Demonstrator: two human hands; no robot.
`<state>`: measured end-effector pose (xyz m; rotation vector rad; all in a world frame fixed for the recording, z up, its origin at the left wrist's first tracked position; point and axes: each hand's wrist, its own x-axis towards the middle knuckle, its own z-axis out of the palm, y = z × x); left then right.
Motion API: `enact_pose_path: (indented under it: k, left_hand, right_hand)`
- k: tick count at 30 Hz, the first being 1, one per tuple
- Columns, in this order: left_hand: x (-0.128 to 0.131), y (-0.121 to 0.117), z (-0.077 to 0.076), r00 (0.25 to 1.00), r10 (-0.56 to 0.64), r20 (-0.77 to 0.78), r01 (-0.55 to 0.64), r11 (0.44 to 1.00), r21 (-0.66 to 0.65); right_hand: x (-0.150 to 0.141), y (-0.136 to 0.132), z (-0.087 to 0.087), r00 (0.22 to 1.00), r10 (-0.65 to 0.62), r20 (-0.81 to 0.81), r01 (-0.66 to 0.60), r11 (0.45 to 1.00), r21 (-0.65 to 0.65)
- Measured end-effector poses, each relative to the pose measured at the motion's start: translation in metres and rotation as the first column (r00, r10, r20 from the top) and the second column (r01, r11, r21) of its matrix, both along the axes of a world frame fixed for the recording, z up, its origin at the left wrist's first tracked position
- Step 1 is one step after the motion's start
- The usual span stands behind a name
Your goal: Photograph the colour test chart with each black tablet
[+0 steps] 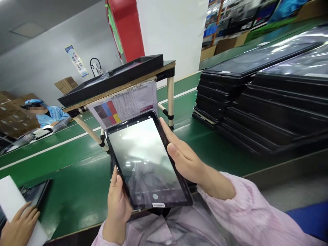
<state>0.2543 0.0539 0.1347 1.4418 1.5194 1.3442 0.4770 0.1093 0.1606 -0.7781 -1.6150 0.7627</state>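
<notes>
A black-framed tablet (148, 164) is held up, tilted, in front of my body. Its lit screen shows a camera-like display with a round button near the bottom and a pale, blurred picture. My left hand (118, 200) grips the lower left edge, thumb at the front. Along the upper right edge my right hand (186, 159) is closed on the tablet, its thumb by the frame. The fingers behind the tablet are hidden. A small white label sits on the lower bezel.
A small stand (169, 92) carries a black tray (112, 80) above the green bench (84, 191). Stacked black trays (276, 112) fill the right side. At lower left, another person's hand (22, 223) rests on a white sheet (12, 201). A co-worker (50, 114) sits across the line.
</notes>
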Motion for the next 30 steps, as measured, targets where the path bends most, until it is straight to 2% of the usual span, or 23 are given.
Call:
enact_pose_path:
  k: [2,5,7,8,9,10,11,12,13,14,15,17,19,21,23,28,30]
  left_hand:
    - [-0.013,-0.005,0.002,0.992,0.050,-0.115,-0.049,0.999,0.007]
    - [-0.073,-0.019,0.017,0.925,0.194,-0.328,-0.197,0.980,0.025]
    - [-0.126,-0.028,0.034,0.785,0.329,-0.524,-0.347,0.935,0.068]
    - [-0.149,-0.032,0.043,0.733,0.376,-0.567,-0.401,0.912,0.085]
    - [-0.165,-0.033,0.051,0.664,0.415,-0.622,-0.447,0.887,0.116]
    - [-0.172,-0.033,0.056,0.654,0.460,-0.600,-0.468,0.870,0.157]
    - [-0.167,-0.031,0.058,0.694,0.494,-0.524,-0.474,0.861,0.184]
    - [-0.150,-0.027,0.056,0.786,0.479,-0.390,-0.446,0.877,0.179]
    - [-0.124,-0.021,0.050,0.900,0.366,-0.238,-0.343,0.930,0.133]
    - [-0.091,-0.013,0.040,0.976,0.194,-0.104,-0.189,0.980,0.057]
    - [-0.056,-0.004,0.028,0.992,0.094,-0.078,-0.094,0.996,0.009]
    - [0.010,0.015,0.003,0.998,-0.023,-0.055,0.019,0.997,-0.073]
    - [0.051,0.028,-0.018,0.991,-0.132,-0.037,0.122,0.974,-0.191]
    - [0.065,0.032,-0.029,0.967,-0.254,-0.026,0.232,0.918,-0.321]
    - [0.062,0.030,-0.030,0.940,-0.342,-0.005,0.313,0.864,-0.395]
    - [0.059,0.023,-0.023,0.908,-0.418,0.026,0.388,0.817,-0.426]
    - [0.061,0.022,-0.021,0.890,-0.456,0.022,0.419,0.796,-0.438]
  right_hand:
    - [0.006,0.001,-0.001,0.999,-0.030,0.025,0.030,1.000,-0.001]
    - [0.011,0.003,-0.005,0.998,-0.056,0.025,0.055,0.998,0.009]
    - [0.014,0.010,-0.009,0.994,-0.030,-0.106,0.023,0.998,-0.067]
    - [0.015,0.015,-0.012,0.977,-0.017,-0.212,-0.014,0.990,-0.144]
    - [0.016,0.022,-0.015,0.947,-0.020,-0.321,-0.059,0.970,-0.236]
    - [0.018,0.029,-0.019,0.909,-0.050,-0.413,-0.099,0.938,-0.332]
    - [0.020,0.036,-0.024,0.877,-0.098,-0.470,-0.127,0.897,-0.424]
    - [0.022,0.043,-0.030,0.856,-0.158,-0.492,-0.134,0.851,-0.507]
    - [0.025,0.050,-0.035,0.847,-0.214,-0.486,-0.126,0.808,-0.575]
    - [0.027,0.056,-0.041,0.845,-0.261,-0.466,-0.109,0.770,-0.628]
    - [0.030,0.061,-0.047,0.848,-0.293,-0.442,-0.092,0.739,-0.667]
    - [0.034,0.068,-0.057,0.863,-0.315,-0.396,-0.066,0.705,-0.706]
    - [0.038,0.073,-0.064,0.876,-0.328,-0.354,-0.009,0.722,-0.692]
    - [0.042,0.077,-0.069,0.869,-0.371,-0.327,0.080,0.758,-0.647]
    - [0.045,0.078,-0.071,0.855,-0.413,-0.314,0.145,0.771,-0.620]
    - [0.048,0.076,-0.076,0.867,-0.437,-0.241,0.149,0.687,-0.711]
    - [0.048,0.074,-0.077,0.869,-0.440,-0.226,0.151,0.671,-0.726]
